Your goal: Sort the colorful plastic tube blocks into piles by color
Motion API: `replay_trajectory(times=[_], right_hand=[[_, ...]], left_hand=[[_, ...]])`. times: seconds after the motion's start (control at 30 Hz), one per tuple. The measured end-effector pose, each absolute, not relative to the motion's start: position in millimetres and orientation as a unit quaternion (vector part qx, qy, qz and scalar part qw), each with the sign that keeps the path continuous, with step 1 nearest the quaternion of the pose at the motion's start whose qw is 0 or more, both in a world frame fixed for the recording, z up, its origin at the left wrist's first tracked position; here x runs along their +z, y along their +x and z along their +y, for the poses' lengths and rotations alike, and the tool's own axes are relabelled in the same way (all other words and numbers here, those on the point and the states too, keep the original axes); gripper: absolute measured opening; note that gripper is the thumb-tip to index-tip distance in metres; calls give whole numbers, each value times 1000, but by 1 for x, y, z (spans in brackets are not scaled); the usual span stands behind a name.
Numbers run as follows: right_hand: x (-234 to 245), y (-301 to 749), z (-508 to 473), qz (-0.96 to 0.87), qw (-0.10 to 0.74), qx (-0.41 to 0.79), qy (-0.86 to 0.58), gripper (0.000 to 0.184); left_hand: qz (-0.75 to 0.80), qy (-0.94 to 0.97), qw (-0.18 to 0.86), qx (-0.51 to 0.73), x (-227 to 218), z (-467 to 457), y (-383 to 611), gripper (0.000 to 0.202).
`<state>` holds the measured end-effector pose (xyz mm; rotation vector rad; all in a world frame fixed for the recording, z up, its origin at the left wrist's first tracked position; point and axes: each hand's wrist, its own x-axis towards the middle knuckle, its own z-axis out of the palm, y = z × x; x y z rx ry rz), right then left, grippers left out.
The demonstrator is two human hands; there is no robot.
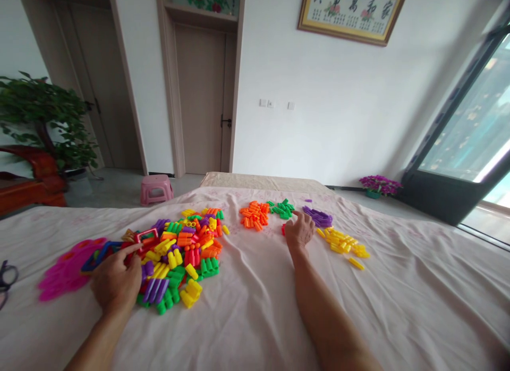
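My left hand [119,275] is at the left edge of a mixed heap of plastic toy building blocks [185,243]. Its index finger stretches towards a red frame-shaped piece [146,235], with the thumb apart below it. Next to that hand lies a blue frame-shaped piece [99,258]. Across the cloth, my right hand [300,232] is lowered with its fingers bent down, and whatever they hold is hidden. A bit of red block [283,229] shows beside it. Around it lie green blocks [282,208], purple blocks [317,217], yellow blocks [343,242] and orange blocks [255,216], grouped by colour.
A pale, wrinkled cloth [247,307] covers the table. Flat pink pieces [74,267] lie on the left, with glasses [8,278] at the edge. Beyond the table stand a pink stool [156,189], a leafy plant [43,116] and purple flowers [380,184].
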<state>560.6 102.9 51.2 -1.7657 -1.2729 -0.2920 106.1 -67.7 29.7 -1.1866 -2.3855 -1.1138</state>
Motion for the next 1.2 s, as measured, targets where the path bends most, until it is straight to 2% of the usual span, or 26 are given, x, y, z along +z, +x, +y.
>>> replay_trajectory(times=[0.17,0.3,0.4,0.57,0.83,0.97,1.2], right_hand=[[52,499,94,-709,449,-12,-544,28],[50,443,69,-838,365,88,-396,27],[50,414,49,-892,286,102,-335,40],[51,399,32,-922,222,96,-303,57],[45,403,35,-910,210,83,-348,33],[43,408,42,-888,237,78,-387,26],[39,442,81,-750,425,93,-498,26]], left_hand=[[-816,-412,125,-386,31,-68,108,41],[-816,-407,126,-390,32,-68,108,40],[-810,-410,126,-399,32,-68,108,38],[-812,-413,132,-391,32,-69,109,39],[-806,-414,124,-404,34,-69,111,38],[-807,-412,124,-404,34,-69,110,38],[-805,-417,124,-402,34,-69,110,37]])
